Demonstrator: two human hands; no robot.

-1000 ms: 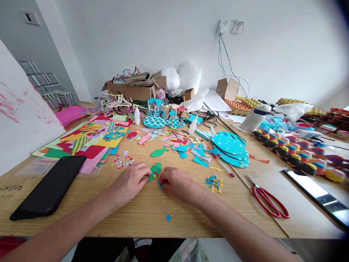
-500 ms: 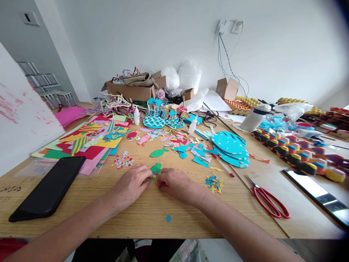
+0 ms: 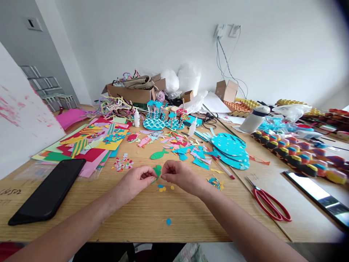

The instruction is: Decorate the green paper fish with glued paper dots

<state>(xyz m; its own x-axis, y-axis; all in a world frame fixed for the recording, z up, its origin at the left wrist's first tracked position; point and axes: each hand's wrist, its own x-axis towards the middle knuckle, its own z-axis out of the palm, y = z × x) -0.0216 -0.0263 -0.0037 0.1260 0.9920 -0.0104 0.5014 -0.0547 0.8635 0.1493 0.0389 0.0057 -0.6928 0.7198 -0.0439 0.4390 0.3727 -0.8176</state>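
Note:
My left hand [image 3: 140,178] pinches a small green paper cutout [image 3: 157,170], which is tilted and partly hidden by the fingers. Close by its right edge is my right hand [image 3: 177,174], thumb and fingertips pressed together; whatever they hold is too small to make out. Just below the hands, yellow paper dots [image 3: 163,189] and a blue dot [image 3: 160,186] lie on the table. Nearer the front edge is a larger blue paper circle [image 3: 168,221]. A green paper fish [image 3: 159,154] lies flat beyond the hands.
On the left are a black phone [image 3: 49,191] and stacked coloured paper [image 3: 92,138]. Red-handled scissors [image 3: 272,203], a thin stick and a second phone lie right. Paper scraps [image 3: 180,145], glue bottles [image 3: 192,126] and blue discs [image 3: 229,145] spread farther back.
My hands have lifted slightly and the right fingers have closed up nearer the green cutout, which has turned. The yellow dots under my right hand are now uncovered.

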